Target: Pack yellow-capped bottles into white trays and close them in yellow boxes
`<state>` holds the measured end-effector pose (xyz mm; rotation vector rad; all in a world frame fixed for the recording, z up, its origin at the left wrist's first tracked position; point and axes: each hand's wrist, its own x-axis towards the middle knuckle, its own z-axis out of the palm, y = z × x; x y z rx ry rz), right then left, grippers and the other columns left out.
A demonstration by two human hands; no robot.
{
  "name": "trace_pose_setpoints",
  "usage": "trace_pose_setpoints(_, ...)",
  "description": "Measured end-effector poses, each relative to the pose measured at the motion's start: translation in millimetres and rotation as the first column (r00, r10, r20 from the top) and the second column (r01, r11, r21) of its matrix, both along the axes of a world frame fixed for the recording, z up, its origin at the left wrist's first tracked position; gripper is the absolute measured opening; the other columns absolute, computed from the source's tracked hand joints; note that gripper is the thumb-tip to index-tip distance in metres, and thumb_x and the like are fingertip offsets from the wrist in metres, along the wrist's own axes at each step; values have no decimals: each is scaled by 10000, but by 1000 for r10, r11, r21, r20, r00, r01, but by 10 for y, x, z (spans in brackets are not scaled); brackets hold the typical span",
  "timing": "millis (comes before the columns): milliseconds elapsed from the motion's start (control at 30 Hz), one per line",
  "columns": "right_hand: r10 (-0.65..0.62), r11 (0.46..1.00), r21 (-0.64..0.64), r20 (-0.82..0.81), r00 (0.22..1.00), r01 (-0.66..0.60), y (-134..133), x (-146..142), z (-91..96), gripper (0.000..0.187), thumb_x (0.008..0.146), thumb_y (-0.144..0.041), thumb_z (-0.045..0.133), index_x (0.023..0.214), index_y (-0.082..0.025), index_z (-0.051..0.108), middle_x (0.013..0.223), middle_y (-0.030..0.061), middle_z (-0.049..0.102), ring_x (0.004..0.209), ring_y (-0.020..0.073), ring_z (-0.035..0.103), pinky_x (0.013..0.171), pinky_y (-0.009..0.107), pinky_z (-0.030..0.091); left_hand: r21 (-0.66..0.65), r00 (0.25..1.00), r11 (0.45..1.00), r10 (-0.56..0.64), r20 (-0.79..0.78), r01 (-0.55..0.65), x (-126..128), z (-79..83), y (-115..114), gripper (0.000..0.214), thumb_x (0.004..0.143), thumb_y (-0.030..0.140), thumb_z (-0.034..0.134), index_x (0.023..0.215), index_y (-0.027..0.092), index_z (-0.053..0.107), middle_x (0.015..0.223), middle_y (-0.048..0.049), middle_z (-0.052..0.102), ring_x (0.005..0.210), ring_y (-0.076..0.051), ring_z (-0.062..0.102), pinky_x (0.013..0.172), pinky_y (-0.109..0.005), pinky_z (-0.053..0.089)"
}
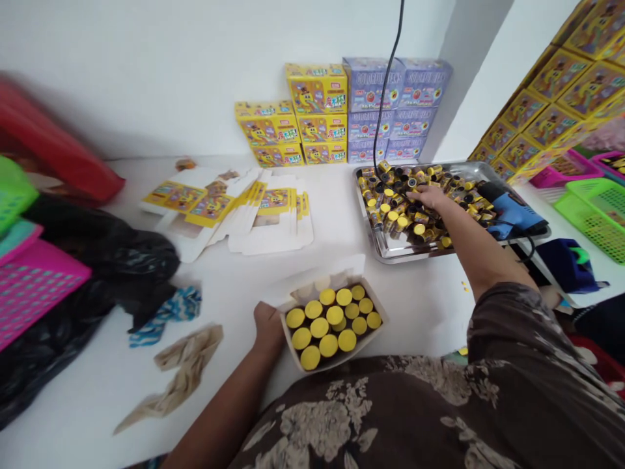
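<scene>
An opened cardboard box [383, 324] sits at the table's near edge, against my clothing, its flap raised at the back. Inside stand several small jars with yellow lids [334, 316], lids up. My left hand [269, 326] grips the box's left wall, most of its fingers hidden behind it. My right hand [428, 196] reaches into a metal tray [398, 254] heaped with small yellow-and-black jars [401, 223] lying every which way. Its fingers are drawn together on the pile, and what they pinch is too small to make out.
Flattened yellow-and-white cartons [271, 221] lie left of the tray. Yellow boxes [319, 94] and purple boxes [374, 85] are stacked by the wall. A blue heat gun [517, 212] rests on the tray's right side; a black cable [385, 85] hangs down. Black plastic bags [107, 254] lie left.
</scene>
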<state>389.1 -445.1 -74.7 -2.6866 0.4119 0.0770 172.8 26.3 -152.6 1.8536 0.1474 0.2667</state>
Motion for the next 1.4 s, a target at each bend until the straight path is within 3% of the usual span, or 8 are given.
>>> trace_pose_setpoints(133,-24,994,111,-12,1000,25,235,-138,42,489,1053,-586,661,1205,-149,817,1137,127,844,987,257,772,941,375,593,-48,996,998,-44,-76,40,11,-20,-7,354,697,576,726,750,227,712,593,-3,663,772,-298,746,809,-441,670)
trace_pose_setpoints(333,46,995,56,517,855,-87,411,-734,106,283,995,-438,676,909,-188,777,900,79,775,860,232,698,862,353,557,-114,989,993,-49,-140,33,27,-112,-9,335,671,539,707,738,210,714,789,-42,786,900,-314,754,866,-430,628)
trace_pose_setpoints(533,494,861,-204,117,862,-466,910,-1411,-25,347,968,-415,716,1213,-197,832,1191,140,806,1073,303,756,968,395,573,-203,989,978,-73,-130,46,26,-74,-79,354,683,561,761,735,216,701,798,-22,775,901,-295,738,841,-398,602)
trace_pose_setpoints(700,354,870,-304,-164,921,-389,1241,-1378,-45,633,977,-361,727,1590,-218,660,1463,182,738,1346,355,706,1105,409,559,-309,998,951,-26,-55,8,27,1,-103,316,681,507,779,689,223,642,656,26,669,727,-193,661,711,-302,563)
trace_pose_setpoints(1000,118,940,-309,-104,988,-145,1489,-1299,-138,596,1000,-324,667,1572,-155,656,1470,262,716,1336,407,718,1094,479,583,-391,963,914,197,186,-111,-62,195,2,316,840,459,827,834,214,627,593,63,568,474,-86,474,458,-194,359)
trace_pose_setpoints(1167,-18,992,129,183,983,-6,1199,-1231,-158,459,880,-427,796,1244,-150,772,1135,155,810,1142,363,742,1038,513,614,-225,740,970,216,637,-90,-437,558,25,172,1017,380,772,995,218,719,743,44,624,605,-81,564,581,-201,473)
trace_pose_setpoints(1267,-172,816,569,409,896,-103,1074,-1437,-29,456,815,-589,827,1047,-205,740,881,50,735,847,269,719,775,448,656,68,695,995,-99,712,72,-610,786,-105,108,1078,310,707,1034,224,754,817,22,674,682,-86,609,632,-213,512)
trace_pose_setpoints(1400,-129,546,739,540,832,-395,1388,-2124,216,452,742,-623,901,954,-264,725,863,9,701,738,202,693,655,358,624,242,641,899,-430,635,364,-624,892,-484,237,1104,340,672,1317,242,707,1107,-37,741,832,-100,711,630,-200,553)
